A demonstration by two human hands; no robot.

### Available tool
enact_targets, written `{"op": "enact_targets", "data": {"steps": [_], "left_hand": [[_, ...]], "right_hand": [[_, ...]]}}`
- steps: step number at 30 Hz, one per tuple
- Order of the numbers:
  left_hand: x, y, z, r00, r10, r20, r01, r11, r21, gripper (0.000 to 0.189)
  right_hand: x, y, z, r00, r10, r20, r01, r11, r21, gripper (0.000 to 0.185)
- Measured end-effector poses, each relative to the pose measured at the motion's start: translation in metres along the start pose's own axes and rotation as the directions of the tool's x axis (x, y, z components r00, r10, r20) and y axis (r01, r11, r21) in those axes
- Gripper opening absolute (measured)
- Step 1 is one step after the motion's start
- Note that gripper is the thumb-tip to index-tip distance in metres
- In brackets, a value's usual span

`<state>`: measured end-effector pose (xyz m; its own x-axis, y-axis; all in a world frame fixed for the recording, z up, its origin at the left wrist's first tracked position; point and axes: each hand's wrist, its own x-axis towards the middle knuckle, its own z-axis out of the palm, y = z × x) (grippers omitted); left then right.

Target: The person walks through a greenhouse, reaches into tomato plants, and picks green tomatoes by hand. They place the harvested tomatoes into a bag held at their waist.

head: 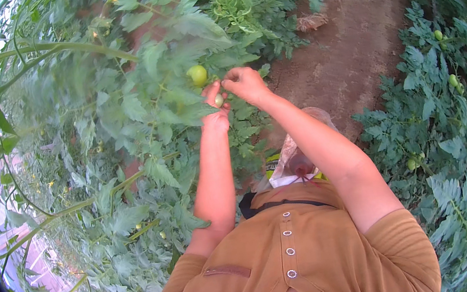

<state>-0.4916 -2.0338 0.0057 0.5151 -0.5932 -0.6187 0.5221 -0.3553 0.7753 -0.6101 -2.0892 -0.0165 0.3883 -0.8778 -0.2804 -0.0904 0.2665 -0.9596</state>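
My left hand [219, 114] reaches up among the leaves of a tomato plant [137, 101], palm turned up. A small pale green tomato [219, 100] rests in its half-curled fingers. Just above the left fingertips hangs a larger green tomato [197, 76], with green stem parts beside it. Close by on the right, my right hand [246, 83] has thumb and forefinger pinched together at the left thumb tip. Whatever may be between those right fingertips is too small to make out.
Bare soil forms a path [348, 35] on the right, with a dry clump [311, 22] on it. Another tomato row [440, 117] bears green fruit [453, 80]. A clear plastic bag [288, 151] hangs at my waist. Thick stems [67, 46] cross the left side.
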Motion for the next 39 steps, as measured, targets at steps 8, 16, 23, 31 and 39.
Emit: {"op": "enact_targets", "data": {"steps": [8, 16, 23, 31, 39], "left_hand": [[0.002, -0.007, -0.011, 0.999, -0.016, 0.047, 0.015, 1.000, 0.027, 0.018], [0.001, 0.003, -0.012, 0.997, -0.075, 0.009, 0.075, 0.997, -0.016, 0.019], [-0.027, -0.006, -0.031, 0.988, -0.125, 0.092, 0.127, 0.992, -0.019, 0.023], [-0.121, -0.032, -0.045, 0.910, -0.205, 0.361, 0.198, 0.979, 0.058, 0.022], [-0.250, 0.034, -0.067, 0.737, 0.392, 0.550, -0.625, 0.704, 0.336, 0.012]], "right_hand": [[-0.005, -0.001, 0.008, 0.991, -0.134, 0.003, 0.132, 0.976, -0.172, 0.034], [-0.009, -0.028, -0.017, 0.956, -0.116, 0.269, 0.184, 0.952, -0.243, 0.034], [-0.134, -0.060, -0.094, 0.946, -0.099, 0.309, 0.037, 0.979, 0.203, 0.023], [-0.208, 0.017, -0.129, 0.970, -0.114, 0.212, 0.187, 0.911, -0.366, 0.017], [-0.192, -0.014, -0.093, 0.987, -0.030, 0.159, 0.046, 0.994, -0.096, 0.019]]}}
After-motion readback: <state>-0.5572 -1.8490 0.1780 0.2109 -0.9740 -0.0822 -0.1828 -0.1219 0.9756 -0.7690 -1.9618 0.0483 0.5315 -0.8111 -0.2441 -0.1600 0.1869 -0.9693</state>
